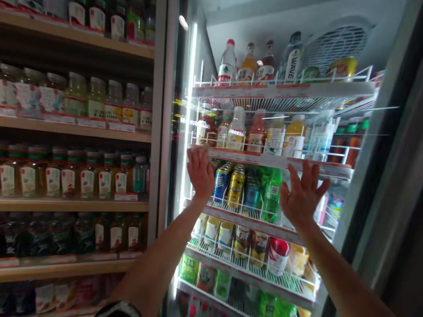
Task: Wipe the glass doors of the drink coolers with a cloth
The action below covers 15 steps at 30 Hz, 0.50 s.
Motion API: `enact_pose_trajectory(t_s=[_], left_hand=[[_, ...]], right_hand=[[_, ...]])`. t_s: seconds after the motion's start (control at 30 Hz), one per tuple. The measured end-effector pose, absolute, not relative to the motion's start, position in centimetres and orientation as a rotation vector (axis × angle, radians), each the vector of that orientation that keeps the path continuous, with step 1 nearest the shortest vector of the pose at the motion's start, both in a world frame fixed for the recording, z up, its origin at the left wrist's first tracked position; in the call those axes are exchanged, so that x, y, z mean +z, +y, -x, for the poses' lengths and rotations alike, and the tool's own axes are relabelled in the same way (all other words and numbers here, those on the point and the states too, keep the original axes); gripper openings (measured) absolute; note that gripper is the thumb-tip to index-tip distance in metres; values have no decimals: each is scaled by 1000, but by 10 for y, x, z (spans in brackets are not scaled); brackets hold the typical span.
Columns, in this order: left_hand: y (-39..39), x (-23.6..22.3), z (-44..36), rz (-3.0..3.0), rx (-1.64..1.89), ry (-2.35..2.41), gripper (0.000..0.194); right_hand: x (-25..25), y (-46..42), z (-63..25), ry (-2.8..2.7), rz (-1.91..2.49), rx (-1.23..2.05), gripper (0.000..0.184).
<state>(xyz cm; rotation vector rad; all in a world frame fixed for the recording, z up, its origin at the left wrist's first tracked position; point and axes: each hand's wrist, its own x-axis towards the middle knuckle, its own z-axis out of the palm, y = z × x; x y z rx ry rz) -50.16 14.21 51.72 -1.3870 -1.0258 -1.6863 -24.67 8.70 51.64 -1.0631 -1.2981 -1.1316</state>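
Both of my hands are raised in front of a lit drinks fridge. My left hand [201, 171] has its fingers stretched up near the left end of the second rack's label strip [231, 156], beside a blue can [220, 185] and a gold can [236, 187]. On the other side, my right hand [304, 196] is spread with fingers apart, to the right of a green bottle [272, 193]. Neither hand holds anything. Whether the fingertips touch the rack edge I cannot tell.
The fridge's top rack holds a red-capped bottle [227, 64] and a WAVE bottle [292, 59]. Juice bottles, including an orange one [295, 136], stand on the second rack. Cans, including a red-and-white one [278, 256], fill a lower rack. Wooden shelves [76, 204] with bottles stand left.
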Motion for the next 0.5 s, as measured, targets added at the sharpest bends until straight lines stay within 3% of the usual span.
enact_pose_trajectory(t_s=[0.13, 0.2, 0.33, 0.4, 0.5], left_hand=[[136, 499, 488, 1799, -1177, -582, 49], [139, 498, 502, 1754, -1241, -653, 48], [147, 501, 532, 1364, -1706, -1041, 48], [144, 494, 524, 1464, -1623, -941, 50], [136, 481, 503, 1771, -1220, -612, 54]], right_hand=[[508, 93, 251, -1258, 1077, -1155, 48], [506, 93, 249, -1258, 1073, -1160, 48], [506, 92, 248, -1255, 1069, -1167, 48], [506, 92, 248, -1250, 1066, -1175, 47], [505, 93, 247, -1244, 1057, -1195, 47]])
